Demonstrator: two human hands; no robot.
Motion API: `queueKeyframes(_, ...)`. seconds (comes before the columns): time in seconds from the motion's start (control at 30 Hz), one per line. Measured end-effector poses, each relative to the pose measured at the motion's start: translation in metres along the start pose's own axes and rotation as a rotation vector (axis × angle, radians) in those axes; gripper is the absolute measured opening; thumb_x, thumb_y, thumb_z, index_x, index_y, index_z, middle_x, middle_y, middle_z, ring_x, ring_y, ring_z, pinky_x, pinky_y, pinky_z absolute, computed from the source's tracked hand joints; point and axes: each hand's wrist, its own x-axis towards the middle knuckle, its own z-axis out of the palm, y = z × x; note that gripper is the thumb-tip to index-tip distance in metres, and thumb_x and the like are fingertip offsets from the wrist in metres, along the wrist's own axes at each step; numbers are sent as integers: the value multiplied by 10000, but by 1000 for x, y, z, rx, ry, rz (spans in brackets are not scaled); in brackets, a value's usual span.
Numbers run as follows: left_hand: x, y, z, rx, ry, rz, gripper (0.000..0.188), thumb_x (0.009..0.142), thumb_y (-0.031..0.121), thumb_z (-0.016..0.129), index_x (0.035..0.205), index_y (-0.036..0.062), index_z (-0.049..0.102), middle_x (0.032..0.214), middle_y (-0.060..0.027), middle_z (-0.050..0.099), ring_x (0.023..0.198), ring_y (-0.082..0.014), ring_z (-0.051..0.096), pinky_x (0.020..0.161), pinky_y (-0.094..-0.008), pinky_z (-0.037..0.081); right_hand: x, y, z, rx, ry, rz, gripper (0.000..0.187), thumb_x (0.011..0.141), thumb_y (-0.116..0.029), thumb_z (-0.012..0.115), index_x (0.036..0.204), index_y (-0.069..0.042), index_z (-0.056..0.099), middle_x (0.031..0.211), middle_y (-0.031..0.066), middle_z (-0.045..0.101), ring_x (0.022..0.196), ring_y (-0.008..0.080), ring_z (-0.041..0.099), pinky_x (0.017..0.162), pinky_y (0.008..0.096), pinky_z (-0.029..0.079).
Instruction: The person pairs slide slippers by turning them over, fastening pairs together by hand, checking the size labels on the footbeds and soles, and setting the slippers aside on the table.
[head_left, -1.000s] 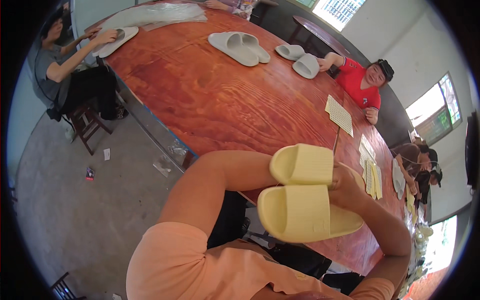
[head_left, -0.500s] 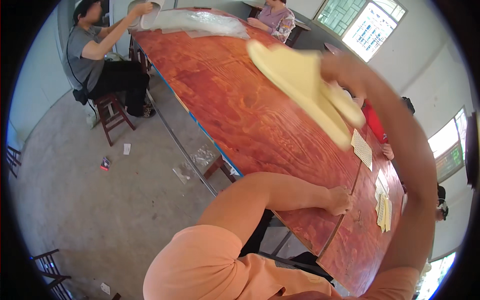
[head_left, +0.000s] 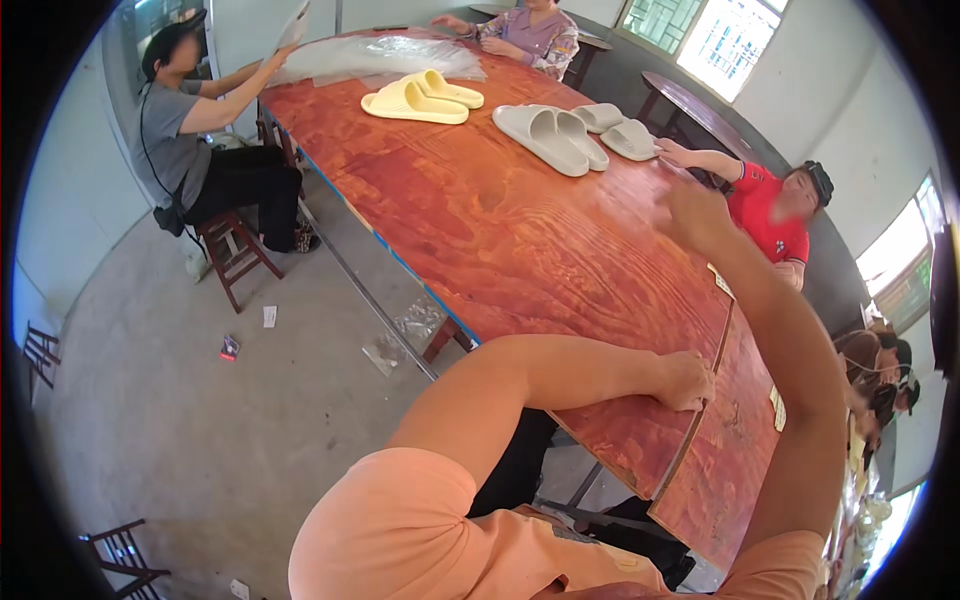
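My left hand (head_left: 686, 382) rests on the red-brown wooden table (head_left: 480, 230) beside a seam between its boards. Its fingers are curled in, and whatever they may hold is hidden. Farther out, my right hand (head_left: 695, 218) hovers over the table's right side, smeared by motion, with no slipper in it. A pair of yellow slippers (head_left: 410, 100) lies toward the far end, well apart from both hands. To its right are one grey pair (head_left: 545, 138) and another grey pair (head_left: 628, 138). Parts of small sticker sheets (head_left: 778, 409) show beside my right arm.
Clear plastic bags (head_left: 370, 58) lie at the table's far end. A person in grey (head_left: 185, 110) sits at the left holding up a pale thing. One person in red (head_left: 775, 215) reaches toward the grey slippers; another in purple (head_left: 530, 40) sits at the back. A stool (head_left: 235, 245) stands left.
The yellow slippers have left my right hand and now lie on the far table. My right hand has drawn back from them. Grey slippers now show, and the person in red is more visible.
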Motion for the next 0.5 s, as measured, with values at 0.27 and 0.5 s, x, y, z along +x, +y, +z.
queueKeyframes(0.27, 12, 10, -17, -135, -14, 65, 290, 789, 258, 683, 1028, 98, 643, 1064, -96, 663, 1007, -308, 615, 902, -438, 454, -219, 104, 137, -11, 177, 372, 501, 699, -284, 804, 1149, -128, 648, 1115, 111, 634, 1091, 308, 591, 952, 452, 461)
queueKeyframes(0.5, -8, 5, -33, -131, 104, 29, 252, 801, 143, 697, 1047, 85, 679, 1149, -107, 660, 1061, -313, 608, 929, -431, 449, -379, 125, 212, 80, 317, 805, 608, 834, -325, 715, 1375, -142, 508, 1397, 155, 478, 1294, 357, 428, 1073, 474, 357)
